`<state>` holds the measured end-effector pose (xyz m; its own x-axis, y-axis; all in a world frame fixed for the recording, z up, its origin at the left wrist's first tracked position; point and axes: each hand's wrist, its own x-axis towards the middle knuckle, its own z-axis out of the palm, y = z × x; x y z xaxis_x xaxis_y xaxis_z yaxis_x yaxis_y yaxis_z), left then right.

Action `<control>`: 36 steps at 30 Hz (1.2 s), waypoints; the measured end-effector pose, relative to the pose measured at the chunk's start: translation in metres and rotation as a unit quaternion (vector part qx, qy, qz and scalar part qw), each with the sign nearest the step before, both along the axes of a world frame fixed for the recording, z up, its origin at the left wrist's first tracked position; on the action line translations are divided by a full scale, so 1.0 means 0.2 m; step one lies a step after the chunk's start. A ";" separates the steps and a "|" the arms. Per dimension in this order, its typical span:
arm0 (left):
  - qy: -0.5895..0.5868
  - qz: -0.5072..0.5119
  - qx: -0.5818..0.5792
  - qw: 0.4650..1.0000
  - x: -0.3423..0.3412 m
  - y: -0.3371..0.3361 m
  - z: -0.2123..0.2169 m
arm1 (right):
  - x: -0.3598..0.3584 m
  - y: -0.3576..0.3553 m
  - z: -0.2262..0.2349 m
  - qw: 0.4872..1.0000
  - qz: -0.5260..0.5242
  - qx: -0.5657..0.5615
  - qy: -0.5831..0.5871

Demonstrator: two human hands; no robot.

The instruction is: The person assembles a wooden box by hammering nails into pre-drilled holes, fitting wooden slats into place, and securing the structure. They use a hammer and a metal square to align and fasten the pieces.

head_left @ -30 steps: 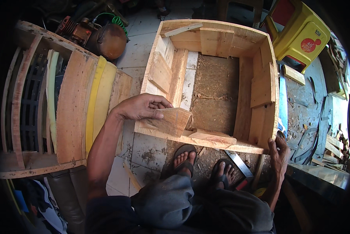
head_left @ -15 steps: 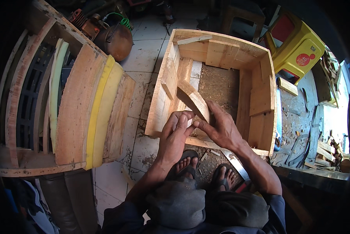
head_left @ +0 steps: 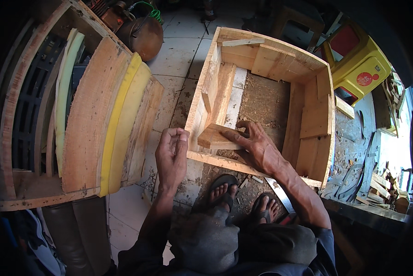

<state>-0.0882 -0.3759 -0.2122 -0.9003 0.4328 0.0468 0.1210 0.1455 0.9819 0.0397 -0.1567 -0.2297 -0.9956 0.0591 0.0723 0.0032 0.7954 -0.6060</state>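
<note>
Yellow stool (head_left: 363, 64) — brown tank (head_left: 145, 39) — green hose (head_left: 155, 15)

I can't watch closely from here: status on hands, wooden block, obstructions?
Right hand gripping wooden block at wooden frame's near-left corner. Left hand curled by frame's left wall, contents unclear. Nothing visibly blocking block.

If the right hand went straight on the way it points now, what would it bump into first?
The right hand would probably drive its wooden block into the wooden frame's left inner wall first, though depth is unclear.
</note>
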 end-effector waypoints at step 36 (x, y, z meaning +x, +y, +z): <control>0.419 -0.356 -0.271 0.790 -0.26 0.20 -0.08 | -0.08 -0.07 -0.03 0.959 0.064 -0.159 -0.226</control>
<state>-0.1405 -0.3366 -0.2285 -0.1713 0.9763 0.1322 0.9362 0.1195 0.3307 0.0227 -0.1703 -0.2362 -0.9216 -0.1190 -0.3694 0.2365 0.5826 -0.7776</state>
